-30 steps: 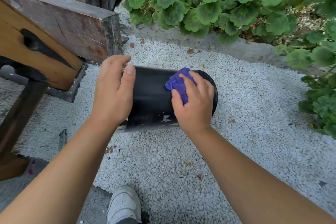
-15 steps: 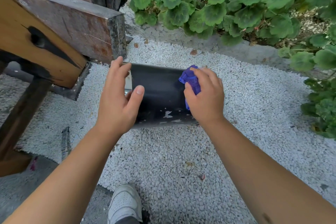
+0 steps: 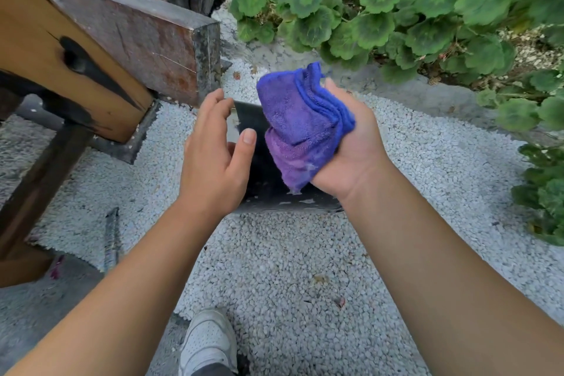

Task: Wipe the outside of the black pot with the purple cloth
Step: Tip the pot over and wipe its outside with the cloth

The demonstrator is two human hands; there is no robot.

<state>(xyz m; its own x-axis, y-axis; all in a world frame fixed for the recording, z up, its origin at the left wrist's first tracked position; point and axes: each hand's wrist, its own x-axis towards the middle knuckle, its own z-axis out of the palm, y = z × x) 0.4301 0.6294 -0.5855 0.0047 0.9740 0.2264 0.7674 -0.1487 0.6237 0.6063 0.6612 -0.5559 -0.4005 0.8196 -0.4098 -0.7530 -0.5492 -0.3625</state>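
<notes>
The black pot [image 3: 259, 168] lies on its side on white gravel, mostly hidden behind my hands and the cloth. My left hand [image 3: 213, 159] is at the pot's left end, fingers loosely spread, thumb over its side; firm contact is unclear. My right hand [image 3: 351, 143] is turned palm up above the pot and holds the bunched purple cloth [image 3: 300, 125], lifted off the pot's surface. White scuff marks show along the pot's lower edge.
Wooden beams [image 3: 122, 27] and a wooden bench leg [image 3: 42, 174] stand to the left. Green leafy plants [image 3: 396, 6] fill the back and right side. My white shoe [image 3: 210, 342] is at the bottom, and a thin dark stick [image 3: 111, 235] lies at the gravel's left edge.
My right hand has lifted the cloth off the pot and turned palm up, so the cloth now faces me. My left hand's fingers have loosened at the pot's left end.
</notes>
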